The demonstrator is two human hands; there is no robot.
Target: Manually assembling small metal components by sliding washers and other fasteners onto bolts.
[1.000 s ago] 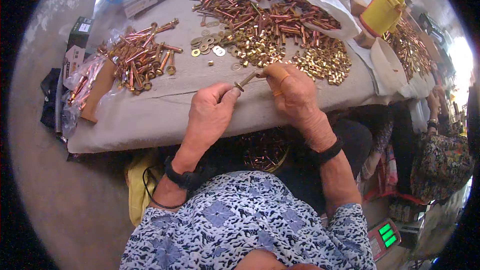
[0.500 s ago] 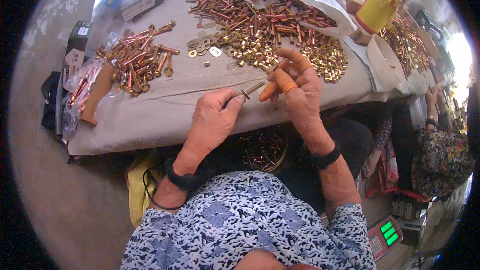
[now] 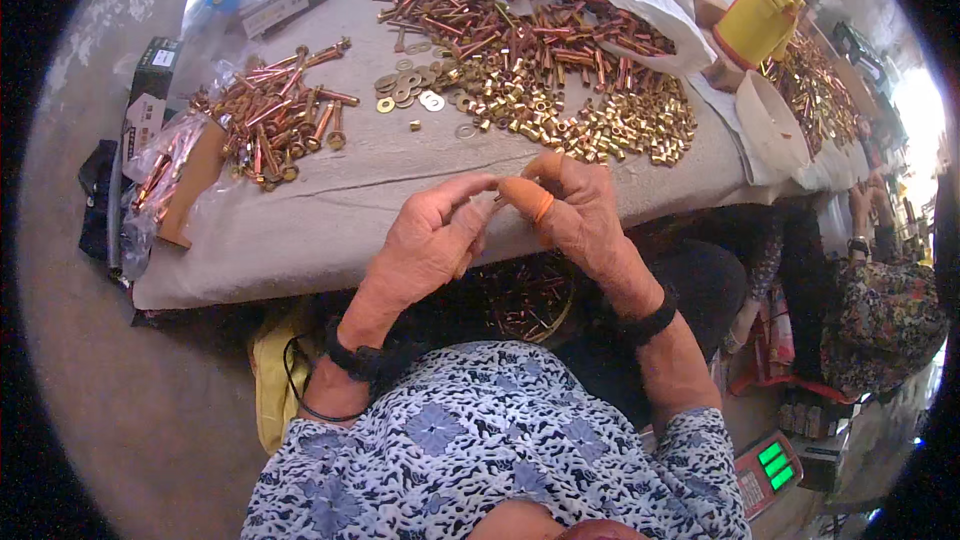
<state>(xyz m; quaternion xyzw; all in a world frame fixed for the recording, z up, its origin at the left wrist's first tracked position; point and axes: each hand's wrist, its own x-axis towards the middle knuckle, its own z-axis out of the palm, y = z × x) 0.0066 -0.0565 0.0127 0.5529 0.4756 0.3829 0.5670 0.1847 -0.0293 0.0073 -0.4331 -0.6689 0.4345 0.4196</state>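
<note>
My left hand (image 3: 428, 235) pinches a bolt (image 3: 497, 197) over the table's near edge; fingers cover nearly all of it. My right hand (image 3: 590, 220), with orange finger covers on thumb and finger, closes around the other end of the same bolt. Whether a small part sits between the right fingers cannot be seen. Just beyond the hands lies a heap of brass-coloured nuts or sleeves (image 3: 610, 120). Flat washers (image 3: 408, 90) lie left of it, and a big heap of loose bolts (image 3: 450, 15) spreads behind. Another pile of bolts (image 3: 270, 120), with washers on some, rests at the left.
The cloth-covered table (image 3: 330, 225) spans the front. A cardboard piece (image 3: 195, 185) and plastic bag stand at its left edge. To the right are a yellow jug (image 3: 757, 20), a white bowl (image 3: 770, 125) and more bolts (image 3: 815, 90). A scale (image 3: 768, 475) sits low right, near another person's sleeve (image 3: 885, 325).
My right hand has come down and left to meet my left hand. Its fingers now close over the bolt's end, which stuck out bare before.
</note>
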